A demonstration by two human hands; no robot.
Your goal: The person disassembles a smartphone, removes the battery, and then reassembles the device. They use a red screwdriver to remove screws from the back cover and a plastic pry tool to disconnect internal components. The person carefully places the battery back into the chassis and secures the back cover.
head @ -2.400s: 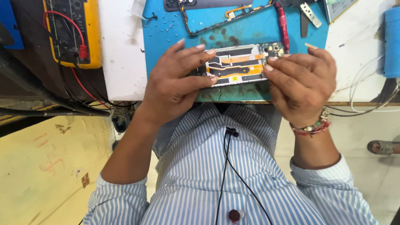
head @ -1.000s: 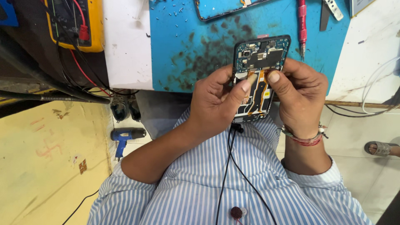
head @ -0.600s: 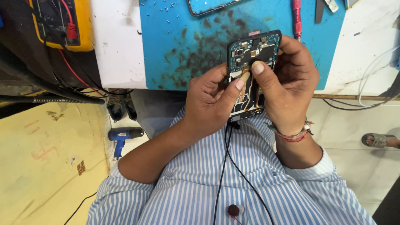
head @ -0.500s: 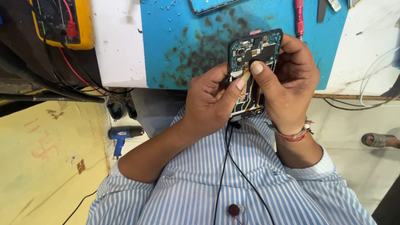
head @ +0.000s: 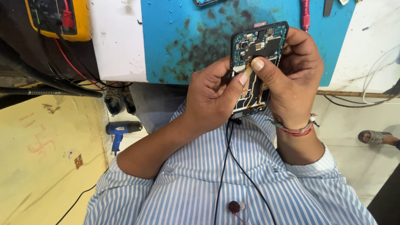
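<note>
Since the frame a couple of seconds earlier, the opened phone [head: 258,66] had come up off the blue work mat [head: 183,46], turned from lying sideways to standing lengthwise, and I now held it over the mat's near edge, just above my striped shirt [head: 233,187]. My right hand [head: 296,79] was closed around the phone's right side and top corner, thumb laid across the exposed boards. My left hand [head: 212,98] was closed against the phone's left edge, its thumb tip meeting the right thumb on the orange flex cable [head: 248,77] that ran down the middle of the phone. Whether the cable end was seated or lifted I could not tell; both thumbs hid it. To do this step well, I judged, I needed the right hand to keep the frame steady while the thumbs worked the cable gently and squarely, without creasing it or dragging a nail across the green board [head: 243,46] near the top. Beyond the phone, on the mat, lay a red-handled screwdriver [head: 305,12]; far to the phone's left sat a yellow multimeter [head: 58,18] with red leads, and below the bench, left of the phone, a blue hand tool [head: 121,131] lay on the floor.
</note>
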